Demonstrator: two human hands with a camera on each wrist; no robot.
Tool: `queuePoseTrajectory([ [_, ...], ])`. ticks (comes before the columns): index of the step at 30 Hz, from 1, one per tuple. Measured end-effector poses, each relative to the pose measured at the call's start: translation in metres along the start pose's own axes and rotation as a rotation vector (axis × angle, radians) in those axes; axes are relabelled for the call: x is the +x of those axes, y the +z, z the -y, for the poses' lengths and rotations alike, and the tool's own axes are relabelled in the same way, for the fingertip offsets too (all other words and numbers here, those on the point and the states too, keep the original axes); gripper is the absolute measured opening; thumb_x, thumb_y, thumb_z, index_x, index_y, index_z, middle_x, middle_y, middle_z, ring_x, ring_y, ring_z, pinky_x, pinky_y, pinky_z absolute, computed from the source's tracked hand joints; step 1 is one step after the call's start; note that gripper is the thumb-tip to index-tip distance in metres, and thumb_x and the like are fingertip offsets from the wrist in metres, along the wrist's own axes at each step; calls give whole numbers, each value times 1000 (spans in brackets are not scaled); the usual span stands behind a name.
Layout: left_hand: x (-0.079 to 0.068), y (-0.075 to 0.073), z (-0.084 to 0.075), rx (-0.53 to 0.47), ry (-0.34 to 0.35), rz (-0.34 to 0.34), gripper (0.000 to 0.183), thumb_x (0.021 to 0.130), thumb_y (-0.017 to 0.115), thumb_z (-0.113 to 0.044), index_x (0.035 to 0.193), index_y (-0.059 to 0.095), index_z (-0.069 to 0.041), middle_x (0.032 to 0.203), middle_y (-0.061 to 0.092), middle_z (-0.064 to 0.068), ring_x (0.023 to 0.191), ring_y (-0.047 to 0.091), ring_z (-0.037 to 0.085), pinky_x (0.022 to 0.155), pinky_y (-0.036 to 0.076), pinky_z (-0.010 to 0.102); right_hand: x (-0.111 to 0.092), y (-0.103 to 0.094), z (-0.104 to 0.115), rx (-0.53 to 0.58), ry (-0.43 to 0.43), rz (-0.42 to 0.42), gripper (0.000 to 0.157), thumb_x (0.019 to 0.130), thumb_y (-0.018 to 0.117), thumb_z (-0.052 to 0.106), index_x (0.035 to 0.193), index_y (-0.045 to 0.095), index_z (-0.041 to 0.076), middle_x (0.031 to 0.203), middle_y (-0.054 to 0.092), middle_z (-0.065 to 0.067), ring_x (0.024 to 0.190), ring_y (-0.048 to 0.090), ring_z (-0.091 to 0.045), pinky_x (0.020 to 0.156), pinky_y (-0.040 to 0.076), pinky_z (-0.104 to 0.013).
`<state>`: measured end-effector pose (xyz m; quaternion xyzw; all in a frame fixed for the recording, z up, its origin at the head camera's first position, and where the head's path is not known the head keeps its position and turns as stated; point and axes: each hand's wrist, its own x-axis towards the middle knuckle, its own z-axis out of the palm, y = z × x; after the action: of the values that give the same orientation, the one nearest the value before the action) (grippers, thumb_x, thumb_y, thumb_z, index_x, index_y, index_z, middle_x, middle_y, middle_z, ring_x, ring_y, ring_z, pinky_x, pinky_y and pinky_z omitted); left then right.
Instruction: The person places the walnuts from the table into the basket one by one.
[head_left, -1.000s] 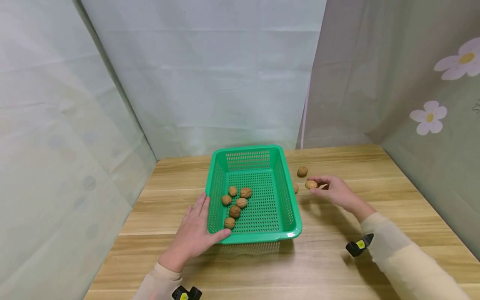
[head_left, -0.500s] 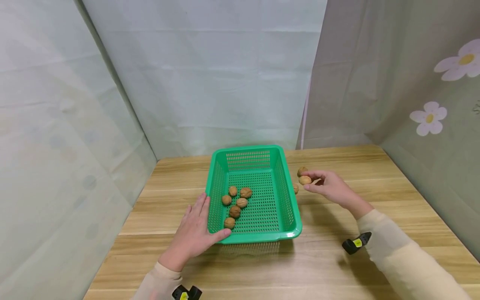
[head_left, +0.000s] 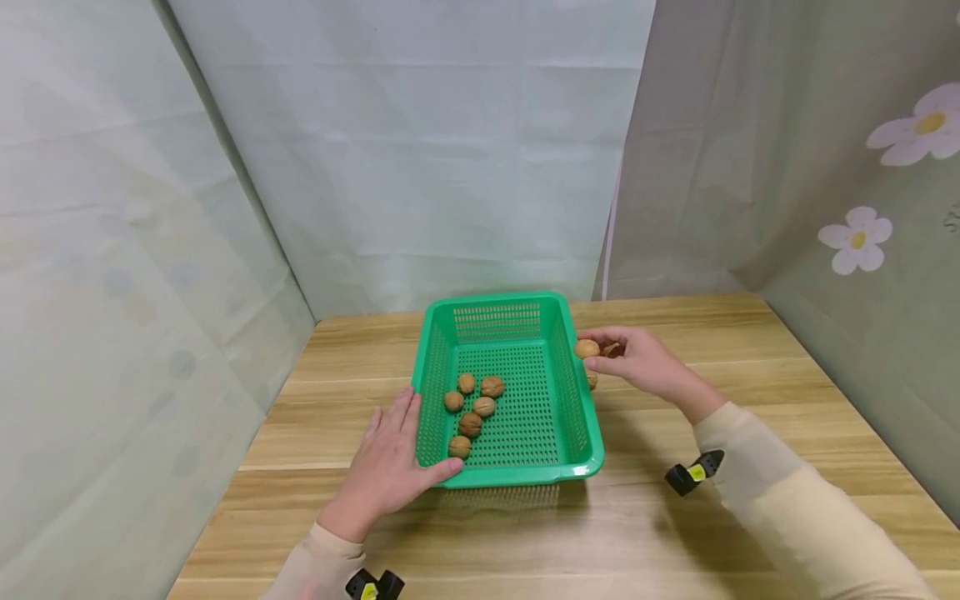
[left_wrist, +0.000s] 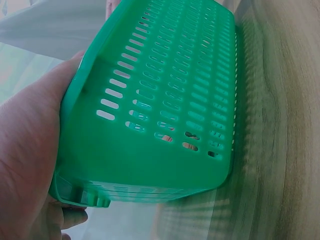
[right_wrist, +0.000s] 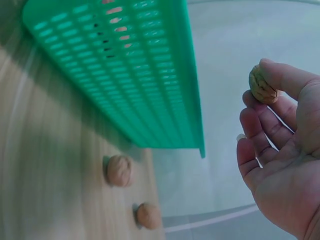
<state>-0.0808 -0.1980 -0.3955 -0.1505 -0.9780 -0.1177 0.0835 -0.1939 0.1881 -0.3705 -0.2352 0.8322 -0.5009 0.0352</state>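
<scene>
A green plastic basket (head_left: 502,477) stands on the table with several walnuts (head_left: 470,424) in its left half. My left hand (head_left: 390,467) rests on the basket's near left corner, fingers laid straight along the left rim and thumb over the front rim. Between thumb and fingertips my right hand (head_left: 645,362) pinches a walnut (right_wrist: 262,85), raised at the basket's right rim. On the table to the right of the basket lie two more walnuts: one (right_wrist: 120,171) close to the wall, the other (right_wrist: 148,216) farther back, partly hidden by my right hand in the head view.
The wooden table (head_left: 300,433) shows wood grain on both sides of the basket. Pale cloth curtains (head_left: 450,167) hang behind and at the left. A cloth with printed flowers (head_left: 858,240) borders the right side.
My right hand has moved left with its walnut, from over the table at the right to the basket's right rim. The left hand and the basket have stayed in place.
</scene>
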Motion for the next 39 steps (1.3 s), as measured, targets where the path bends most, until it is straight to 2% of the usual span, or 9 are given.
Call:
queuePoseTrajectory([
  [9,0,0,0,28,5,4,116,75,50,-82,149,26,5,156,22,18,144,18,30,112,15,59,22,7,25,44,-19,58,46,88,72,29,128,61,9,106,61,-7,93,56,-30,74,51,-34],
  [14,0,1,1,35,7,3,118,74,45,-85,149,26,4,156,22,17,144,19,30,112,14,58,38,13,42,34,-75,81,42,89,71,27,127,62,11,105,63,-6,95,56,-24,79,49,-36],
  [18,0,0,1,31,6,2,118,74,45,-85,149,26,4,157,21,17,144,18,30,112,15,58,50,19,53,2,-95,121,44,89,70,32,129,61,15,106,64,-1,97,57,-20,80,49,-38],
  [22,-1,0,0,17,-1,8,116,75,50,-82,149,26,4,157,20,16,145,16,28,113,13,57,62,29,61,-12,-91,169,45,89,69,36,130,61,19,105,64,0,93,58,-23,74,51,-41],
  [26,-1,0,0,9,-4,12,114,76,56,-77,149,26,4,157,20,17,145,15,29,113,12,57,73,40,65,-20,-76,199,45,89,69,35,130,61,18,104,65,1,93,59,-24,73,52,-39],
  [34,-1,0,-3,8,-7,19,116,76,46,-83,150,24,4,158,18,16,146,13,28,114,11,57,89,61,68,-30,-101,265,40,89,70,28,127,63,18,106,67,4,98,60,-14,84,51,-34],
  [39,0,-1,-3,12,2,17,114,77,53,-78,149,25,5,157,19,18,145,14,29,113,12,58,95,78,66,-19,-104,344,40,90,69,28,128,63,17,105,67,5,99,60,-13,86,49,-33],
])
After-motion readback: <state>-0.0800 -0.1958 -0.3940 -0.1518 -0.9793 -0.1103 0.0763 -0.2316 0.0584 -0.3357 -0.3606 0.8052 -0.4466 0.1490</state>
